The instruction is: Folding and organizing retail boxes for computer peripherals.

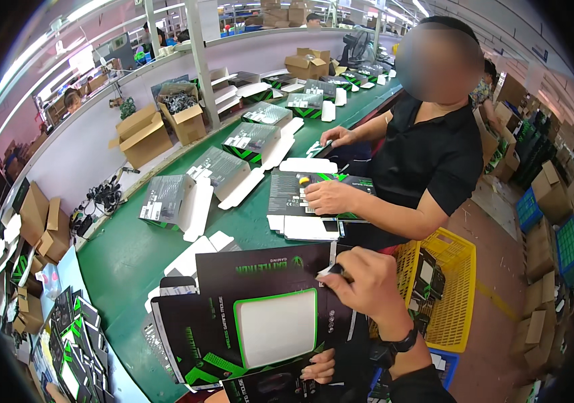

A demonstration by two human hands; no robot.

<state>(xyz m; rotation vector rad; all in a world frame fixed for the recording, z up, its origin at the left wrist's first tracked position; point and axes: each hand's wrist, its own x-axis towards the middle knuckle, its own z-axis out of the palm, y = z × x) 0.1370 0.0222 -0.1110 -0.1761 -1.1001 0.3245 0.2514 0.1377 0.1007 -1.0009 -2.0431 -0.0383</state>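
A flattened black and green printed carton [216, 302] with a white, green-edged window panel lies in front of me, at the near edge of the green table. My left hand [319, 367] grips it low down, with its fingers wrapped round the edge of a lower flap and the rest of the hand hidden. At the carton's upper right corner, my right hand [367, 282] is closed in a pinch. Something small, dark and white shows between thumb and forefinger, too small to name. A dark watch [402, 341] sits on my right wrist.
Opposite, a person [428, 148] in black handles another carton [290, 195]. Several part-folded boxes [166, 201] line the green table [116, 258]. A yellow crate [458, 302] with cartons stands at right. Flat cartons [75, 349] lie in a stack at left, near part of another hand.
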